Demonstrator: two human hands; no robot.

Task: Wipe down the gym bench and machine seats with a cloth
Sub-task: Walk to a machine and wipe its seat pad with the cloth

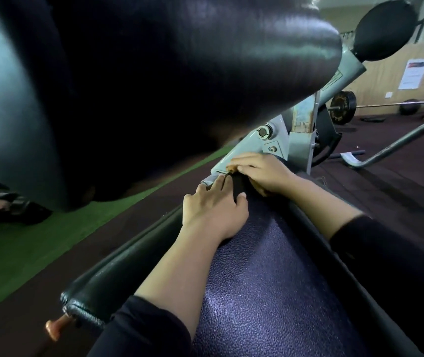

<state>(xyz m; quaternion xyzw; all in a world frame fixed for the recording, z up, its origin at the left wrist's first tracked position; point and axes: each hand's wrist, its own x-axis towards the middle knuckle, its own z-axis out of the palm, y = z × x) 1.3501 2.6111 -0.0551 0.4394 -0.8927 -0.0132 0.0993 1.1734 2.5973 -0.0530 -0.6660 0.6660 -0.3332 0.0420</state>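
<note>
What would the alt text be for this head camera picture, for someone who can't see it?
Seen from above, a person's left hand and right hand meet on a dark cloth at the far end of a purple padded bench, beside the grey machine frame. A large black pad looms overhead; a barbell lies beyond.

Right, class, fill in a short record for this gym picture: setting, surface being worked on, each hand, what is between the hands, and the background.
setting: gym with dark rubber floor and a green turf strip
surface: padded bench, purple textured top, black side rolls
left hand: fingers spread flat at the far end of the bench
right hand: curled over a black cloth
cloth position: between both hands, beside the grey machine frame
overhead: large black roller pad
background: barbell with weight plate
</note>
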